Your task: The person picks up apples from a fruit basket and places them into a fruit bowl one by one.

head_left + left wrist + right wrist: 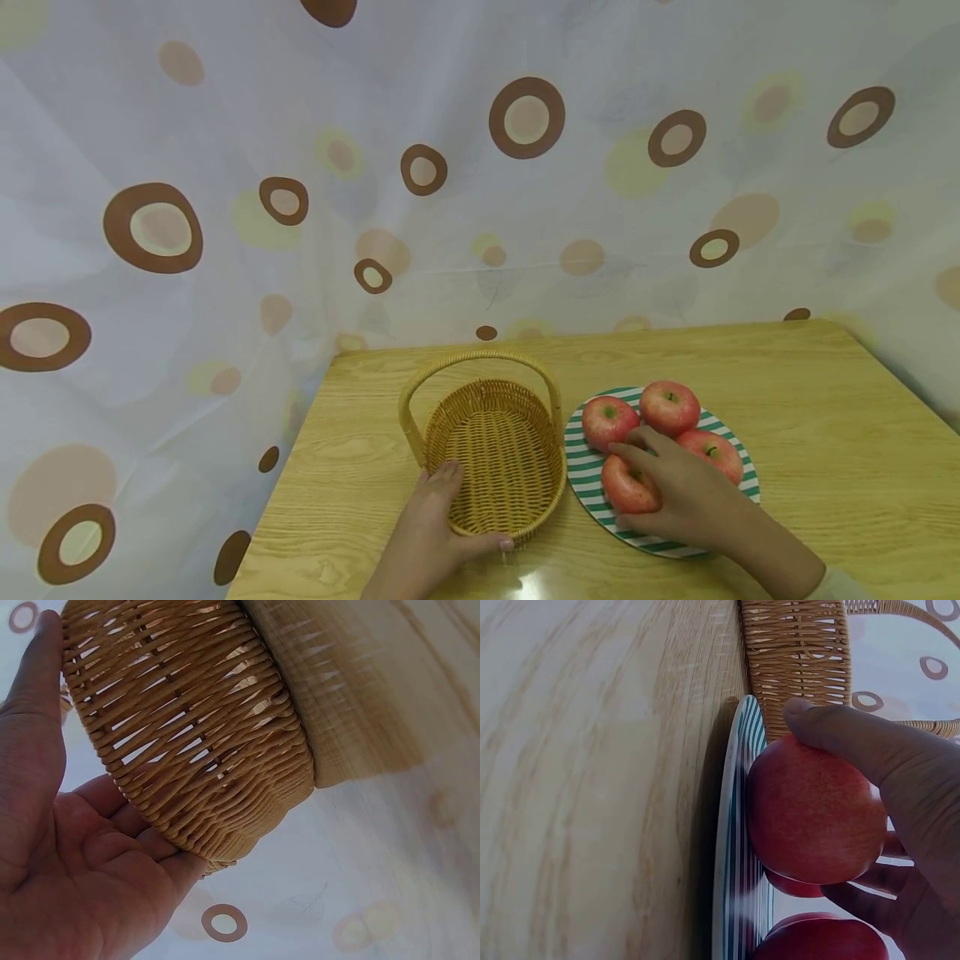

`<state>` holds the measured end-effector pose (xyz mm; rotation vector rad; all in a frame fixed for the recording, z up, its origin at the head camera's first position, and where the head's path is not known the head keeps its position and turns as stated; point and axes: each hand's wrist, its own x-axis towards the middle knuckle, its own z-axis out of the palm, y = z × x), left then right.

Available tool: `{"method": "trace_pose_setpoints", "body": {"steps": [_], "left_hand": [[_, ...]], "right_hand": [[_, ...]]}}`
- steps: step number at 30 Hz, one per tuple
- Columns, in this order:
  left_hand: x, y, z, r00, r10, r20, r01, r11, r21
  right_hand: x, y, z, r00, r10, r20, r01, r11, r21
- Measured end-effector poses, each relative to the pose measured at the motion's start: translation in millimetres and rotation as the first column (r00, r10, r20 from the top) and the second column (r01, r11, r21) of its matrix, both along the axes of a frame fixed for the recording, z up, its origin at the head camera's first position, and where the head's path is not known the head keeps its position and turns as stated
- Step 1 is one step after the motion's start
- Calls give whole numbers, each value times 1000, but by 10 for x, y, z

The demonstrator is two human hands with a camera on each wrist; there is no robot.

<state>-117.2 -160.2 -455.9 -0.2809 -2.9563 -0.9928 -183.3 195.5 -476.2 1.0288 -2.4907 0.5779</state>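
A wicker basket (498,467) with a tall arched handle stands on the table, its woven bottom bare. My left hand (427,525) holds its near-left rim; in the left wrist view the thumb and fingers (176,862) span the woven side. To the right lies a round plate (588,483) with green and white stripes, bearing several red apples (670,407). My right hand (686,492) grips the nearest apple (628,487), fingers curved around it. In the right wrist view this apple (814,810) is still on or very near the plate; contact cannot be told.
The wooden table (825,433) extends right of the plate and left of the basket. A white curtain (465,208) with brown and beige circles hangs behind the table and along its left side. The plate's left edge almost meets the basket.
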Motion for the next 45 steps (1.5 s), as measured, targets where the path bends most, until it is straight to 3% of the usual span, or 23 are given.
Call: {"method": "trace_pose_setpoints", "body": {"steps": [32, 40, 45], "left_hand": [[-74, 5, -34, 1000, -10, -3, 10, 1000, 1], [-104, 38, -30, 999, -38, -13, 38, 999, -26], [-94, 38, -27, 996, -62, -56, 56, 994, -93]], "right_hand": [[-78, -14, -22, 999, -41, -25, 41, 999, 5], [-66, 35, -18, 998, -65, -24, 65, 997, 31], [-43, 43, -4, 998, -62, -30, 62, 998, 14]]}}
